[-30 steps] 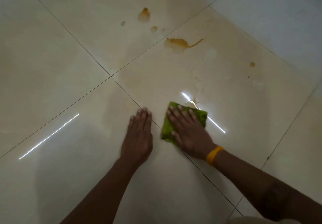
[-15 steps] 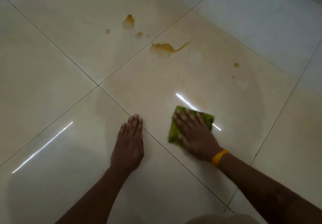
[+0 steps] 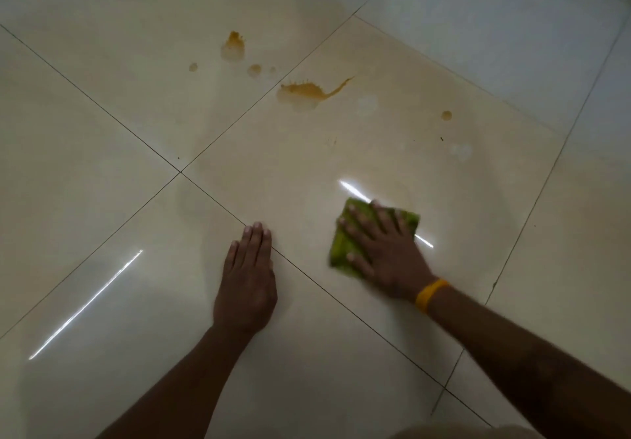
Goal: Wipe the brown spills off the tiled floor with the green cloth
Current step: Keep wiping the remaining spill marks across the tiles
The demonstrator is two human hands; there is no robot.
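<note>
Glossy tiled floor point(image 3: 102, 151) carries brown spills point(image 3: 304, 91), green cloth point(image 3: 343, 244), possibly damp smears.

bare tiled floor point(image 3: 102, 131) lies open ahead of the right hand point(image 3: 386, 250) up to the brown spills point(image 3: 307, 91). the left hand point(image 3: 247, 281), flat on the tile just beside it, blocks the leftward path; rightward is bare tile.
</note>
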